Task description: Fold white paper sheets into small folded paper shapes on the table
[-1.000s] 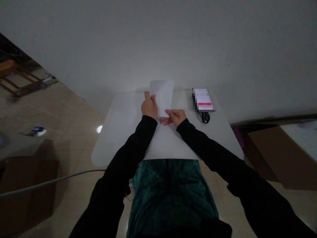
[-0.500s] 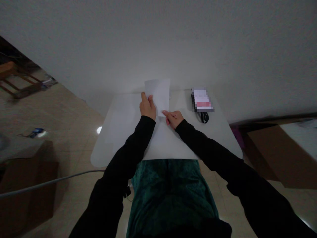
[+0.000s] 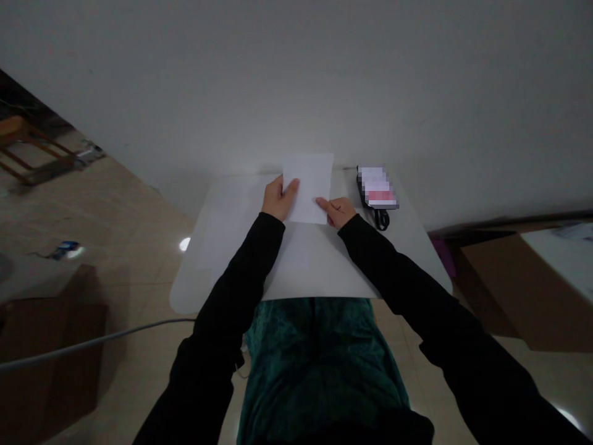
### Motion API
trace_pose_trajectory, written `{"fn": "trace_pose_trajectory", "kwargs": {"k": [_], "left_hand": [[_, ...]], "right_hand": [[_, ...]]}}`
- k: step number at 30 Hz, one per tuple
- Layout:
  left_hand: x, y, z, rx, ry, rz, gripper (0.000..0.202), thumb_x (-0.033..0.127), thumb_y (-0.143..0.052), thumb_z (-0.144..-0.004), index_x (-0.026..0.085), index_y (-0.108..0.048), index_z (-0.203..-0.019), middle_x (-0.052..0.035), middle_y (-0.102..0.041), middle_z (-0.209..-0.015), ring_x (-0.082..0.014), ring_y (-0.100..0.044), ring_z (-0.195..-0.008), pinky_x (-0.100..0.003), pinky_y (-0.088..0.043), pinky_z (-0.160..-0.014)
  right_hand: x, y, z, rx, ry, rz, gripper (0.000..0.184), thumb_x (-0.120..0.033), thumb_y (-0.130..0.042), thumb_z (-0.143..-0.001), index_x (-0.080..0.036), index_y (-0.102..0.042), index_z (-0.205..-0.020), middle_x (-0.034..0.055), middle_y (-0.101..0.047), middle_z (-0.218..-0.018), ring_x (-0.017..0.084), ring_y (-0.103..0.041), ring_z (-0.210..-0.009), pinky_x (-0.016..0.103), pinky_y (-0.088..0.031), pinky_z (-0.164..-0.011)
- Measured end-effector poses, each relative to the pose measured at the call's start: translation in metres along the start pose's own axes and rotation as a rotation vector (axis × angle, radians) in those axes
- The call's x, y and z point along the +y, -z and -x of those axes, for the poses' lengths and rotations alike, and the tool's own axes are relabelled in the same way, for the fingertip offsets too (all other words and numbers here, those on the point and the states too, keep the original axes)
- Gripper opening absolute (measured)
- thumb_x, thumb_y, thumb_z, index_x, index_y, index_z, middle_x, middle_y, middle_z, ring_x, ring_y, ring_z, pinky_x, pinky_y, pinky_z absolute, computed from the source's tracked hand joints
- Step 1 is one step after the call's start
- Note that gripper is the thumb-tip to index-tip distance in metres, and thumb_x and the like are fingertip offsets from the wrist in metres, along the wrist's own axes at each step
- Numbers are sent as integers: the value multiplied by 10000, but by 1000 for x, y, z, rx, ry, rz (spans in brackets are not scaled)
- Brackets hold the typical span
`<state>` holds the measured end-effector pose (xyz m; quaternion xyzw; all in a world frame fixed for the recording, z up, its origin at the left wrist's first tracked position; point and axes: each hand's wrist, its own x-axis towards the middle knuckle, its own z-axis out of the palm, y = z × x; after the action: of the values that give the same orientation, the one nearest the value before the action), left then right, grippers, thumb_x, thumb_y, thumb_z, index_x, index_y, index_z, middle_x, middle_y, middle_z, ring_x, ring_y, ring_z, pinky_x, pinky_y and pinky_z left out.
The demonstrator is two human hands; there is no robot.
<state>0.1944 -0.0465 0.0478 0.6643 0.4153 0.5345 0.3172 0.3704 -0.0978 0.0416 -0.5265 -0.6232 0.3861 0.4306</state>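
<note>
The sheet of white paper (image 3: 308, 188) lies at 1 o'clock from the left hand (image 3: 279, 199) and 11 o'clock from the right hand (image 3: 339, 211). Left hand: open, fingers on the sheet's left edge, no grip seen. Right hand: partly curled, index finger on the sheet's lower right. The sheet's top reaches the far edge of the white surface (image 3: 393, 253). A black-corded packet (image 3: 377, 188), label blurred, sits at 1 o'clock from the right hand.

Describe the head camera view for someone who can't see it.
The left hand and right hand, in black sleeves, touch a white sheet of paper at the far side of a white table. To the right of the sheet lies a pixelated packet with a black cord.
</note>
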Motion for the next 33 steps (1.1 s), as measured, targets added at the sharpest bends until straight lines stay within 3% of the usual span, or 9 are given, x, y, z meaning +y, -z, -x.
{"fn": "trace_pose_trajectory", "kwargs": {"k": [2, 5, 10, 15, 20, 27, 33], "left_hand": [[1, 5, -2, -87, 113, 100, 563, 664, -640, -749, 118, -672, -882, -74, -697, -783, -149, -617, -653, -250, -465, -566], [5, 9, -1, -200, 248, 234, 552, 623, -731, -670, 113, -684, -877, -49, -693, -719, -127, -597, -577, -232, -445, -511], [11, 11, 3, -299, 344, 259, 536, 611, -776, -625, 119, -682, -815, -31, -666, -641, -106, -556, -489, -214, -408, -447], [6, 10, 2, -236, 295, 144, 529, 632, -748, -649, 132, -587, -591, -24, -583, -533, -95, -493, -448, -206, -340, -398], [10, 9, 5, -260, 272, 96, 477, 564, -741, -682, 97, -646, -663, -62, -647, -623, -115, -541, -520, -211, -389, -445], [12, 10, 5, -277, 270, 75, 485, 559, -731, -684, 78, -695, -741, -89, -696, -695, -137, -585, -570, -223, -432, -483], [15, 11, 7, -310, 271, 117, 435, 511, -748, -690, 83, -704, -752, -75, -691, -676, -139, -593, -560, -230, -440, -484]], "right_hand": [[-2, 7, -1, -45, -25, -49, 739, -893, -482, -654, -220, -386, -365, -30, -370, -310, 65, -340, -305, 240, -230, -347], [-1, 14, -3, -80, -20, -126, 716, -891, -541, -611, -221, -402, -400, -44, -370, -312, 70, -351, -281, 236, -219, -316], [8, 12, -6, 11, -20, -170, 711, -881, -535, -636, -218, -382, -426, -45, -376, -342, 61, -347, -315, 225, -214, -327], [11, 4, -7, -96, -18, -192, 734, -906, -525, -597, -225, -326, -409, -60, -315, -347, 52, -302, -333, 230, -188, -353], [7, 9, -7, -4, 69, -173, 723, -852, -563, -643, -215, -322, -401, -71, -284, -363, 39, -259, -350, 236, -160, -373], [0, 12, -5, -46, 30, -239, 735, -862, -580, -610, -225, -284, -396, -80, -253, -350, 36, -227, -335, 238, -120, -364], [-4, 13, -5, 60, 47, -239, 728, -856, -612, -582, -212, -329, -393, -68, -300, -372, 38, -254, -369, 230, -169, -376]]}}
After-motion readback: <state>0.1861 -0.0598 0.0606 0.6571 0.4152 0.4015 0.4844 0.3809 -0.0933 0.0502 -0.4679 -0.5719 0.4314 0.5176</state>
